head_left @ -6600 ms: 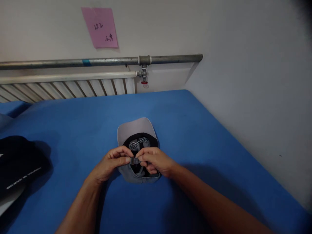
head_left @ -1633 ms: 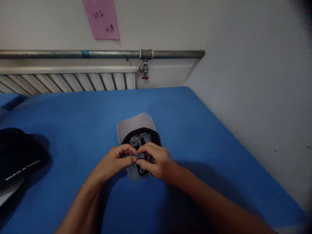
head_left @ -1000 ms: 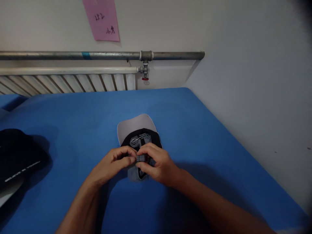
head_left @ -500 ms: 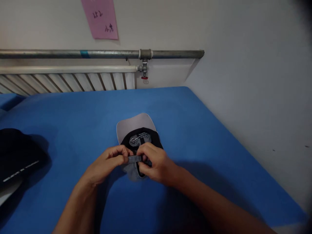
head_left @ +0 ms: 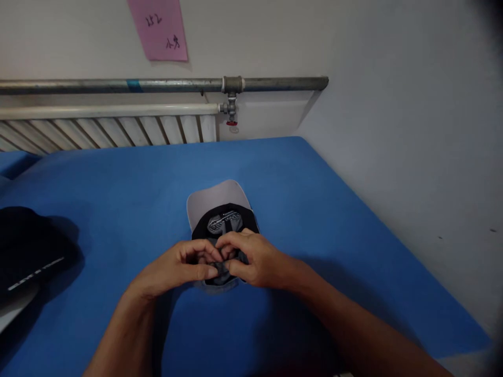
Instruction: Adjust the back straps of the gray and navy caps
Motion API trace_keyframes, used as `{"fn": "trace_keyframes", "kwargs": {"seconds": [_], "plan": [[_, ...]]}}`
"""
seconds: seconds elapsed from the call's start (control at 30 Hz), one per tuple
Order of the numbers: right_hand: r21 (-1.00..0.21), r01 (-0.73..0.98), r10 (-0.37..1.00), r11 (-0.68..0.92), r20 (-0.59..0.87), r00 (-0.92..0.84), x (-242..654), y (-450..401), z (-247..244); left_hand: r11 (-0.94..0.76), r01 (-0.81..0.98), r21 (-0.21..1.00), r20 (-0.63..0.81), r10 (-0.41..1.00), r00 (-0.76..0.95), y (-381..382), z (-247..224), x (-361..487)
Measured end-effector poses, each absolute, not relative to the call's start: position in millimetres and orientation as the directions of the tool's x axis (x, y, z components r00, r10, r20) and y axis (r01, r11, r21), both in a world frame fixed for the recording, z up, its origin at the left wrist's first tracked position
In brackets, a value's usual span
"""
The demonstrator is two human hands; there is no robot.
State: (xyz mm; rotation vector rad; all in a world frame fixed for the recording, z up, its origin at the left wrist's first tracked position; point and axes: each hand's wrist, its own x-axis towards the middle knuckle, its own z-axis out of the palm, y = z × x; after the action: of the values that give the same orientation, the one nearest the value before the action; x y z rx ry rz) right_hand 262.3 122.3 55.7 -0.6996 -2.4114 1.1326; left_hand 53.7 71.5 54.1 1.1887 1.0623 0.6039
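A grey baseball cap (head_left: 218, 200) lies upside down on the blue surface, its pale brim pointing away from me. Its dark inner band and a printed patch inside the crown show. My left hand (head_left: 192, 266) is closed in a pinch at the back edge of the cap, by the adjusting strap. Opposite it, my right hand (head_left: 253, 259) pinches the same back part from the right, with fingertips almost meeting those of the left. The strap is mostly hidden behind my fingers.
A black cap (head_left: 33, 251) with white lettering rests at the left on the blue padded surface (head_left: 314, 220). Beyond the far edge are a radiator (head_left: 149, 128), a metal pipe (head_left: 176, 85) with a red-handled valve (head_left: 231, 123), and a pink note (head_left: 159, 31). A wall (head_left: 412, 131) borders the right.
The grey strap stretched between my hands has dropped from plain sight. My left hand has shifted right, bringing both hands' fingertips closer together over the cap's back.
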Motion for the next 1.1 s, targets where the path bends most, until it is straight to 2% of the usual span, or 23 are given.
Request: {"fn": "trace_keyframes", "kwargs": {"seconds": [0.2, 0.53, 1.1], "plan": [[-0.852, 0.271, 0.633, 0.447, 0.088, -0.769, 262.0, 121.8, 50.1, 0.264, 0.114, 0.958, -0.287, 0.868, 0.405, 70.9, 53.0, 54.7], [-0.788, 0.241, 0.671, 0.566, 0.271, -0.690, 258.2, 120.5, 46.9, 0.260, 0.140, 0.955, -0.295, 0.873, 0.388, 72.1, 57.0, 63.6], [-0.785, 0.333, 0.734, 0.523, 0.216, -0.644, 252.8, 121.6, 39.7, 0.244, 0.114, 0.963, -0.270, 0.885, 0.379, 72.8, 53.8, 68.0]]}}
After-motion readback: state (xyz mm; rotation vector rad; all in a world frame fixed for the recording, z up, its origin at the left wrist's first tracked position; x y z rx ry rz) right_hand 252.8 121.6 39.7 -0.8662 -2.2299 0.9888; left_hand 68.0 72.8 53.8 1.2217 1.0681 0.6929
